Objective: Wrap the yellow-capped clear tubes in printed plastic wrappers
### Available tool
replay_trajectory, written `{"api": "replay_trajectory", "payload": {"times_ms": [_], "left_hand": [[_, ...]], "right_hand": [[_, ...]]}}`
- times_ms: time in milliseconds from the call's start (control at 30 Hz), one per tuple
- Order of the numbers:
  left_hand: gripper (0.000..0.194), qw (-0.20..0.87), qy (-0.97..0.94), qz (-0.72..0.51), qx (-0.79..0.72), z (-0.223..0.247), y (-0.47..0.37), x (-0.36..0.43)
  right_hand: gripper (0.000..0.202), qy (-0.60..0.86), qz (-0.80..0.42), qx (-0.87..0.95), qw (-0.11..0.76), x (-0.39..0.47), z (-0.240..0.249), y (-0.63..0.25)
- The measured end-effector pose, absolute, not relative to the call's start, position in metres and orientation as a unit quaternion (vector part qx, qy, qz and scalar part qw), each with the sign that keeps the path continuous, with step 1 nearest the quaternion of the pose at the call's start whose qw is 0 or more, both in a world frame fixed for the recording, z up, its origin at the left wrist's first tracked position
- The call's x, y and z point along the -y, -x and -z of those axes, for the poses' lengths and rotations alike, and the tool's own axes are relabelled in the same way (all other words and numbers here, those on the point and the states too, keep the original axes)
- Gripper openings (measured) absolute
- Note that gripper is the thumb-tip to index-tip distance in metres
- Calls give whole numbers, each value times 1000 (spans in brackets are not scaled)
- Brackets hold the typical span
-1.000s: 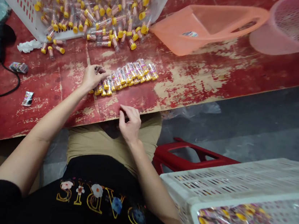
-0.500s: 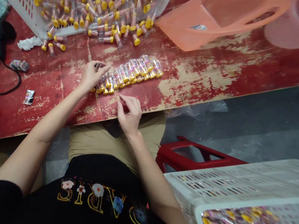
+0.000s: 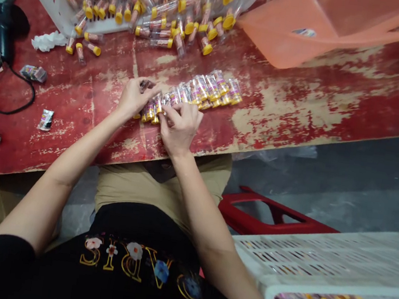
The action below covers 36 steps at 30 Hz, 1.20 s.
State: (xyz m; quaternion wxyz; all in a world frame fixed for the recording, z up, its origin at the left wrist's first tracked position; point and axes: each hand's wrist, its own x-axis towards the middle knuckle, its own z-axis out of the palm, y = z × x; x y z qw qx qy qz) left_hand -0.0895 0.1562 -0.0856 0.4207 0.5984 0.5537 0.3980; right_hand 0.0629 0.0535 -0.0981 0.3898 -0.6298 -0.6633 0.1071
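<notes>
A slanting row of capped tubes [image 3: 201, 89], clear with printed wraps and yellow caps, lies on the worn red table [image 3: 281, 101]. At its left end is my left hand [image 3: 135, 98], with fingers curled and the thumb stretched over the tubes. Something small, dark and shiny shows under those fingers; its kind is unclear. My right hand [image 3: 181, 128] reaches over the near side of the row. Its thumb and index finger close on the yellow-capped end of one tube, and the hand covers part of the row.
Behind the row, a white basket [image 3: 69, 24] spills unwrapped tubes [image 3: 166, 7]. An orange scoop [image 3: 288, 44] lies at the back right. To the left are a hair dryer [image 3: 5, 31], crumpled white paper [image 3: 49, 40] and small printed packets [image 3: 33, 73]. A white crate [image 3: 303, 254] stands lower right.
My right hand has moved forward from the table's near edge onto the row of tubes. My left hand stays at the row's left end. The whole view has shifted slightly.
</notes>
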Motion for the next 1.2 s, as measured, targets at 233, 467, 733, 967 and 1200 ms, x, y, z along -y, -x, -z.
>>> {"api": "replay_trajectory", "payload": {"times_ms": [233,467,733,967,1200], "left_hand": [[39,674,-372,-456,-447,28,84,-85],[45,765,-195,-505,-349,2,73,-40],[44,753,-159,-555,-316,8,87,-36],[46,710,-187,-566,-376,19,109,-40],[29,656,-70,-633,-406,37,125,-41]], "right_hand": [[22,529,-344,522,574,-35,51,-47],[28,494,-391,575,522,-34,38,-42],[21,496,-370,615,490,-35,29,-23],[20,492,-380,670,404,-50,35,-11],[19,490,-373,680,398,-60,35,-1]]}}
